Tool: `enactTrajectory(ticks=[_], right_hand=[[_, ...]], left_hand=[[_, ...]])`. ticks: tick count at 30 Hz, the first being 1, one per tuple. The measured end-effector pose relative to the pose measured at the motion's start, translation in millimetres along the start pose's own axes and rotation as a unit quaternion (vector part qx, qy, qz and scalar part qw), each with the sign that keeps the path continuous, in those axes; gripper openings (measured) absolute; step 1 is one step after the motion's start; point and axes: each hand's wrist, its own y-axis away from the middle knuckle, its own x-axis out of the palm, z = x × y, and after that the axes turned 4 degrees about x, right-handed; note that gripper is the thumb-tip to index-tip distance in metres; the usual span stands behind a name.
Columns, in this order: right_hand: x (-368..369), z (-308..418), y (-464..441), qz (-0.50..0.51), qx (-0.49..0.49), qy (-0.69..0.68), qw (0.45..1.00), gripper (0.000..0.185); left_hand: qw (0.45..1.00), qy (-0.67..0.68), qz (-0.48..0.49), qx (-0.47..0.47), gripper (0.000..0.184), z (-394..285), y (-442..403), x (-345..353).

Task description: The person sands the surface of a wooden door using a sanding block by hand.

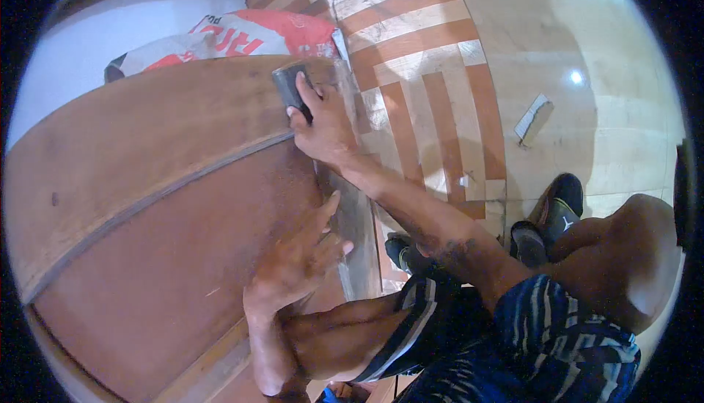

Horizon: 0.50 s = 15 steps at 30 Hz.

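Note:
My right hand (326, 128) is closed around a dark grey sanding block (292, 89). The block rests on the wide brown wooden border (165, 99) of a large flat wooden piece, near its right end. My index finger lies stretched along the block, and my thumb presses its lower side. My left hand (297, 260) is over the reddish-brown inset panel (161, 249), close to the piece's right edge, fingers apart and nothing held. It is slightly blurred, and whether it touches the panel I cannot tell. A grey strip (169, 198) runs between border and panel.
A red and white printed sack (257, 35) lies behind the border. To the right is a tiled floor with a brown-and-cream pattern (418, 58) and a plain part carrying a broken pale piece (532, 118). Dark shoes (563, 201) and bent legs are at lower right.

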Motion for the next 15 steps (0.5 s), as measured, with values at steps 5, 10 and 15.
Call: enactTrajectory(ticks=[5, 10, 15], right_hand=[[3, -9, -4, 0.009, -0.027, -0.022, 0.999, 0.067], [-3, 9, 7, 0.004, -0.021, -0.008, 1.000, 0.062], [0, 60, 5, -0.044, -0.105, -0.053, 0.992, 0.061]], left_hand=[[0.999, -0.009, -0.026, -0.036, 0.062, 18, -5, 0], [0.991, -0.085, -0.065, 0.083, 0.042, 38, -4, -3], [0.997, -0.007, -0.026, 0.073, 0.033, 28, -7, -7]])
